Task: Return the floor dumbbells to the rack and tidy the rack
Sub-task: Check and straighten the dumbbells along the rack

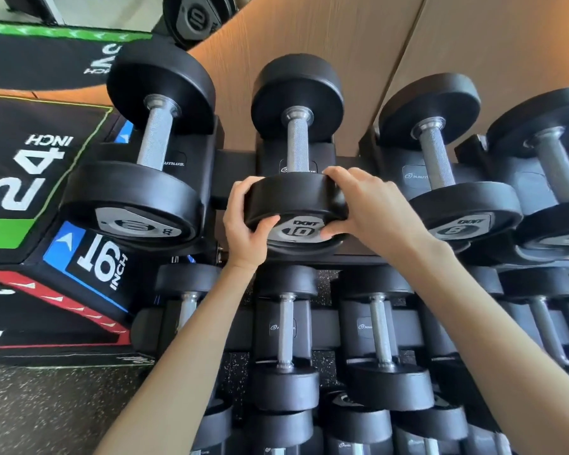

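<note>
Black dumbbell [293, 195] — between both grips [243, 221] [365, 205].

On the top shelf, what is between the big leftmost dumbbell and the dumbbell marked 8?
In the head view, the dumbbell marked 10, its near head gripped by the left hand and right hand.

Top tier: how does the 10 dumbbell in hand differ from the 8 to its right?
Marking: the 10 dumbbell has 10 on its near end cap, while the 8 dumbbell has 8.
Contact: the left hand and right hand both grip the 10 dumbbell's near head. No hand grips the 8 dumbbell.
Shared: black round heads, knurled metal handles and grey end caps. Both are at the top tier of the rack.
</note>
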